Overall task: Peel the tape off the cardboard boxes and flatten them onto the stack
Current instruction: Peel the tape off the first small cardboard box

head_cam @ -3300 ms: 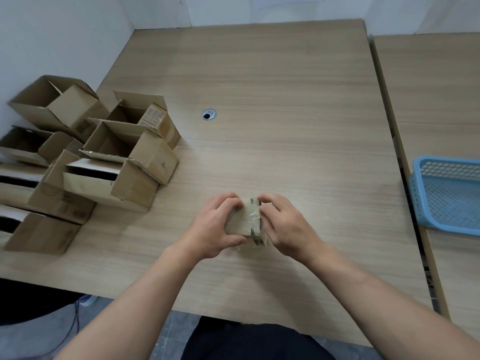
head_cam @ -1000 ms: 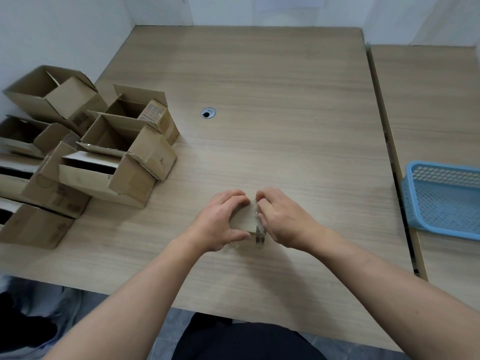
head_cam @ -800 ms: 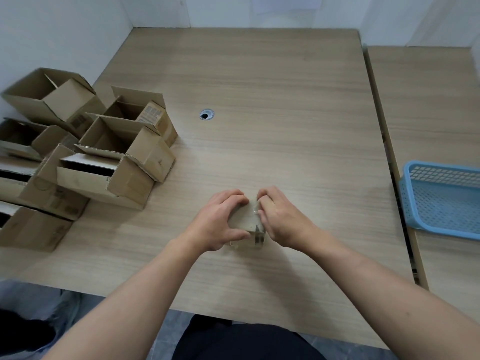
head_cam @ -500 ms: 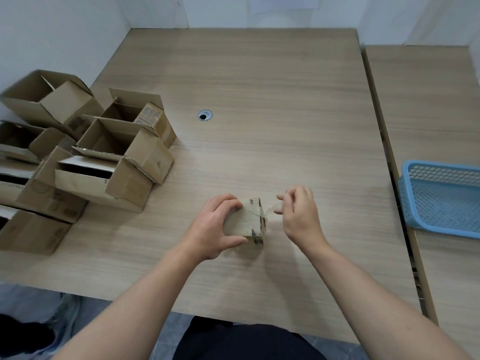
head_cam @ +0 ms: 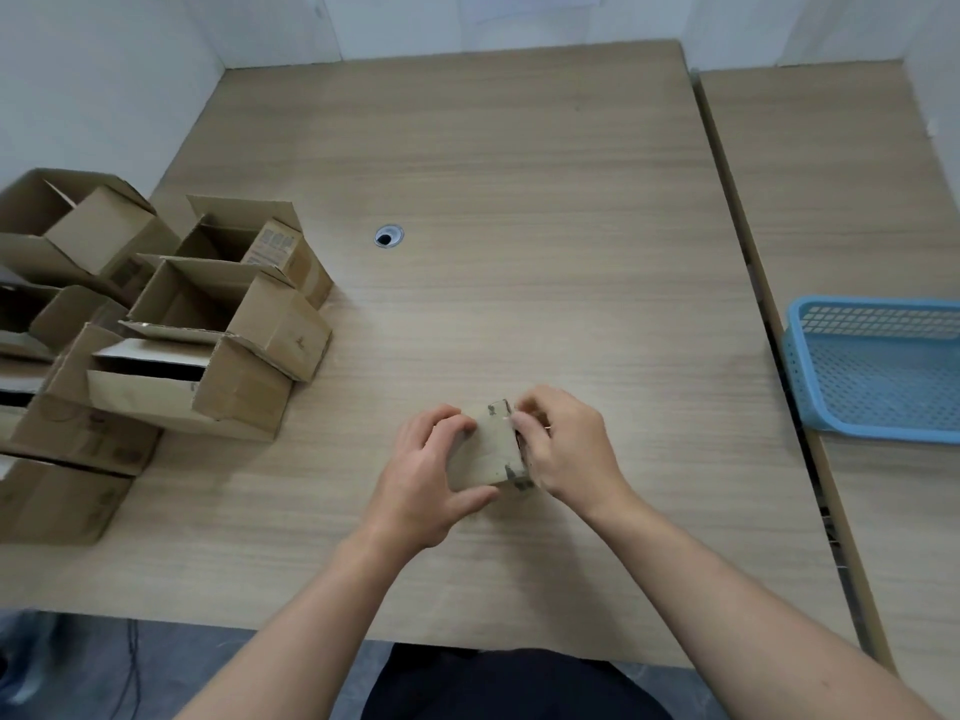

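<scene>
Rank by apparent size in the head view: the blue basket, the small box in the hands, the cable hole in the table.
1. Blue basket, though cut off at the frame edge.
2. Small box, partly covered by both hands.
3. Cable hole, clearly smallest.

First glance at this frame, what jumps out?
Both hands meet near the table's front edge: the left hand clasps a small cardboard box while the right hand picks at its right side, where the tape sits. A jumble of open cardboard boxes crowds the left edge, and a blue basket sits far right on the neighbouring table.
</scene>
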